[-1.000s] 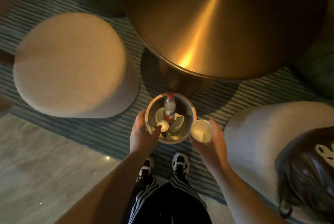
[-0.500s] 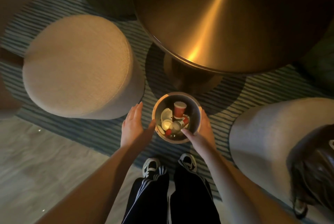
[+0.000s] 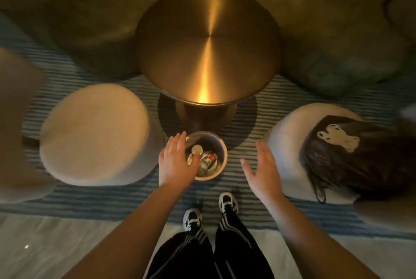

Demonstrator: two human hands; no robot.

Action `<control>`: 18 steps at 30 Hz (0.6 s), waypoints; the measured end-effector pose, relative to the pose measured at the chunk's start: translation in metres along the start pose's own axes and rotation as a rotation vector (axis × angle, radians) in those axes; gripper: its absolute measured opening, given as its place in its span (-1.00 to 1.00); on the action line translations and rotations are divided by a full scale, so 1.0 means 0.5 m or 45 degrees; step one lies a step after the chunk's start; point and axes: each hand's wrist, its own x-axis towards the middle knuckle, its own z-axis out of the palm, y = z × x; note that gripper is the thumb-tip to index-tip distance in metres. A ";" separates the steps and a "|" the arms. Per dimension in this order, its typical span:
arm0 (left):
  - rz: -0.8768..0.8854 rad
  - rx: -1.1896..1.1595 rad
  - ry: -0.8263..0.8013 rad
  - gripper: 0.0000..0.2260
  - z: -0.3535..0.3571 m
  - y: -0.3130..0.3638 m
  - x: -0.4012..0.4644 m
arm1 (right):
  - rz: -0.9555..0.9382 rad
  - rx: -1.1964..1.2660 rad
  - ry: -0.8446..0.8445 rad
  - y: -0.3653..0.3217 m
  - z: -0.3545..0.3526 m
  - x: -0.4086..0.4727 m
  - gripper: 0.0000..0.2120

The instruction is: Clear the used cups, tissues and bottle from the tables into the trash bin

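Observation:
A small round trash bin stands on the striped rug in front of my feet. Inside it lie pale paper cups and a bottle with a red label. My left hand hovers over the bin's left rim, fingers spread, holding nothing. My right hand is off to the right of the bin, apart from it, palm open and empty. Beyond the bin stands the round brass table.
A beige round pouf sits to the left of the bin. Another pouf to the right carries a dark bag with a white figure on it. A green sofa curves behind the table. My shoes stand on the rug's near edge.
The cup from my right hand is now in the bin. Both hands have drawn away from the rim and opened. The view has pulled back and up, showing the whole table.

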 end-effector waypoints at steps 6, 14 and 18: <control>0.254 0.081 -0.115 -0.42 -0.008 0.126 -0.036 | 0.167 0.059 0.233 0.045 -0.115 -0.096 -0.39; 0.667 0.114 -0.394 -0.42 0.090 0.311 -0.106 | 0.591 0.146 0.552 0.195 -0.203 -0.264 -0.41; 0.851 0.133 -0.479 -0.42 0.157 0.417 -0.167 | 0.761 0.142 0.687 0.288 -0.242 -0.359 -0.45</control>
